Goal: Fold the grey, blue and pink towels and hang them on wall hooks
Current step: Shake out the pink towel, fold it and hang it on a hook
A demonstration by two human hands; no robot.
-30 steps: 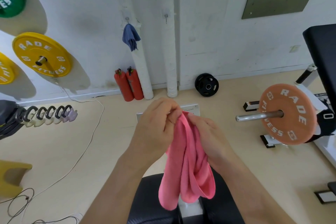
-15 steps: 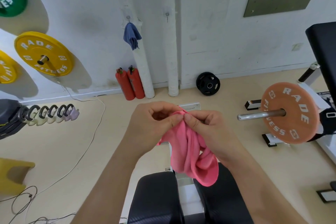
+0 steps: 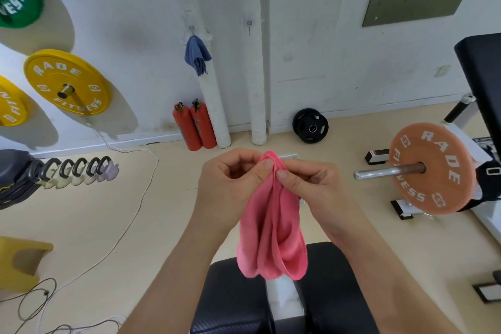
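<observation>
Because you hold the pink towel (image 3: 271, 228) only by a small bunch of cloth at its top, the likeliest trouble is a slip. If either pinch loosens as you lift toward the wall, the folds hanging below can fall open, and you would probably have to fold it again. The layers hang unevenly, with loops of differing length at the bottom, so the bundle may spread or slide off when it meets a hook. The free hook (image 3: 249, 23) looks small and sits high on the wall, just right of the blue towel (image 3: 197, 55) that hangs from its own hook. Aiming a thick gather of cloth at so slight a peg could miss, or catch only one layer and leave the rest dangling. You have no grey towel in view here, so mind that it is not forgotten.

Your left hand (image 3: 227, 187) is curled, thumb and forefinger pinching the towel's top from the left. Your right hand (image 3: 317, 190) is curled likewise, its thumb pressed to the same gathered top from the right, so your two thumbs nearly meet. The towel hangs in the air between your hands, its lower end above the black bench pad (image 3: 233, 298), well short of the wall.
</observation>
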